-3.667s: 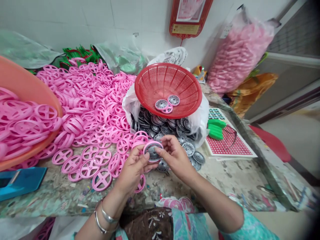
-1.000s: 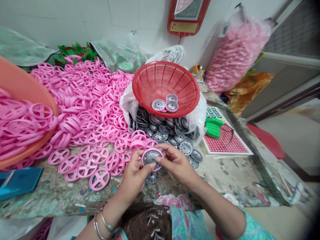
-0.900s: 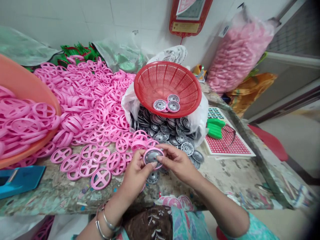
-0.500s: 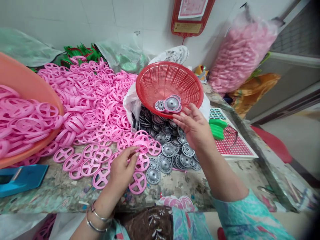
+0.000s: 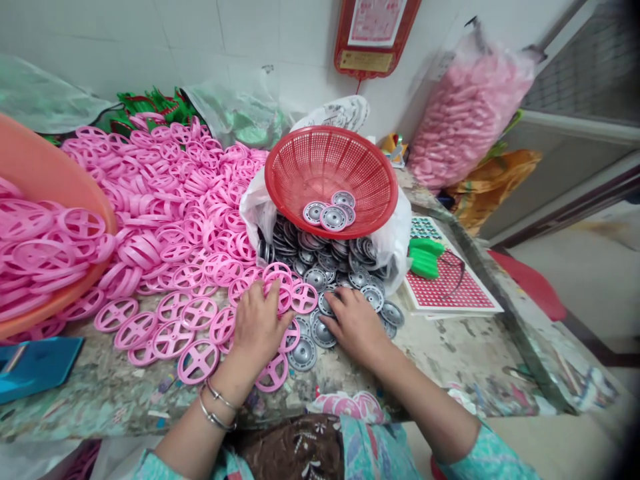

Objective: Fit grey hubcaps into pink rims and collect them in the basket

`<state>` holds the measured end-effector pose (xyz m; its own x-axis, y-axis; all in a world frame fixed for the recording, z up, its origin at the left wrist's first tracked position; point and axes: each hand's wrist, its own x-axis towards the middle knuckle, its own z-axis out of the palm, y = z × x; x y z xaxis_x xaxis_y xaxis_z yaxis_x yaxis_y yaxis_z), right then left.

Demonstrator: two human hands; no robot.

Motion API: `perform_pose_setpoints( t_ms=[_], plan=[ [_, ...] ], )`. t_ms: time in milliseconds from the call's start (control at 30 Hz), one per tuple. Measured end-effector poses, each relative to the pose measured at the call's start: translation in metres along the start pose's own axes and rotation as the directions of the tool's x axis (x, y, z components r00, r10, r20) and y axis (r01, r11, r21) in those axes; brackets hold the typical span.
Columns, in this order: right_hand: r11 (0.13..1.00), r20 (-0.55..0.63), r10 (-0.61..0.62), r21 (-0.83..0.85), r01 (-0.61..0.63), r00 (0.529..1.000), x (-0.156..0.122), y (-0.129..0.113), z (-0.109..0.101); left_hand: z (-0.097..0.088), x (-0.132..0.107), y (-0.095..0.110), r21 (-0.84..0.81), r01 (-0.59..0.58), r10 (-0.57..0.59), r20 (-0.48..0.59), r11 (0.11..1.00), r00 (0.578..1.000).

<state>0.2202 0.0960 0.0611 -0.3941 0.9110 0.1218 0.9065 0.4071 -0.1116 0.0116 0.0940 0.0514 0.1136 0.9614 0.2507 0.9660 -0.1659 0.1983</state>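
Around the centre of the frame, the left hand rests among pink four-spoked wheel rims, thumb and fingers apart, while the right hand, thumb and forefinger parted, touches grey hubcap discs below the red mesh basket.

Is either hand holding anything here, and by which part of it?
Cannot tell: the left hand is over pink wheels, the right hand over grey discs; the hands themselves hide whether either grip is closed.

A red plaque hangs on the wall and a green piece lies on printed sheets.
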Motion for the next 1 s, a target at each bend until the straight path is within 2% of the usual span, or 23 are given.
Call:
perform_pose_setpoints(
  t_ms=[133, 400, 500, 600, 633, 667, 700, 733, 767, 833, 867, 900, 933, 1000],
  plan=[
    [0.999, 0.072, -0.003, -0.047, 0.006, 0.997, 0.007, -0.005, -0.002, 0.001, 0.001, 0.008, 0.050, 0.045, -0.045, -0.003, 0.998, 0.999],
    [0.999, 0.052, 0.025, 0.034, -0.027, 0.998, 0.008, 0.004, 0.003, 0.008, 0.009, 0.009, 0.027, 0.079, -0.077, -0.070, 0.997, 0.995],
    [0.997, 0.022, 0.033, 0.065, -0.035, 0.999, 0.006, 0.006, 0.003, 0.009, 0.008, 0.004, -0.110, 0.068, -0.079, -0.100, 0.992, 0.992],
    [0.995, 0.010, 0.036, 0.095, -0.037, 0.999, 0.005, 0.008, 0.007, 0.002, 0.004, 0.002, -0.380, 0.089, -0.151, -0.136, 0.921, 0.979],
    [0.994, 0.012, 0.036, 0.105, -0.037, 0.999, 0.005, 0.009, 0.008, -0.002, 0.002, 0.002, -0.503, 0.107, -0.196, -0.127, 0.857, 0.972],
    [0.993, 0.015, 0.036, 0.113, -0.037, 0.999, 0.006, 0.010, 0.009, -0.007, 0.000, 0.004, -0.641, 0.134, -0.246, -0.088, 0.756, 0.965],
    [0.992, 0.018, 0.036, 0.120, -0.038, 0.999, 0.007, 0.010, 0.010, -0.012, -0.001, 0.006, -0.780, 0.172, -0.292, -0.014, 0.602, 0.956],
    [0.991, 0.018, 0.036, 0.130, -0.038, 0.999, 0.007, 0.010, 0.010, -0.016, -0.003, 0.009, -0.893, 0.223, -0.323, 0.093, 0.391, 0.942],
    [0.989, 0.011, 0.036, 0.145, -0.038, 0.999, 0.008, 0.010, 0.009, -0.020, -0.003, 0.012, -0.949, 0.281, -0.326, 0.223, 0.143, 0.919],
    [0.978, -0.037, 0.036, 0.206, -0.028, 0.999, 0.008, 0.007, 0.004, -0.024, -0.004, 0.018, -0.866, 0.382, -0.246, 0.466, -0.322, 0.850],
    [0.968, -0.082, 0.034, 0.251, -0.013, 0.996, 0.007, 0.004, 0.000, -0.025, -0.004, 0.020, -0.776, 0.406, -0.190, 0.545, -0.484, 0.816],
    [0.955, -0.134, 0.030, 0.297, 0.011, 0.990, 0.005, 0.001, -0.006, -0.025, -0.004, 0.022, -0.691, 0.410, -0.146, 0.595, -0.596, 0.791],
    [0.941, -0.188, 0.025, 0.336, 0.041, 0.982, 0.003, -0.003, -0.012, -0.025, -0.004, 0.024, -0.624, 0.404, -0.117, 0.625, -0.669, 0.772],
    [0.917, -0.262, -0.005, 0.384, 0.109, 0.965, -0.001, -0.012, -0.023, -0.024, -0.005, 0.029, -0.542, 0.389, -0.081, 0.652, -0.745, 0.754]
  ],
)
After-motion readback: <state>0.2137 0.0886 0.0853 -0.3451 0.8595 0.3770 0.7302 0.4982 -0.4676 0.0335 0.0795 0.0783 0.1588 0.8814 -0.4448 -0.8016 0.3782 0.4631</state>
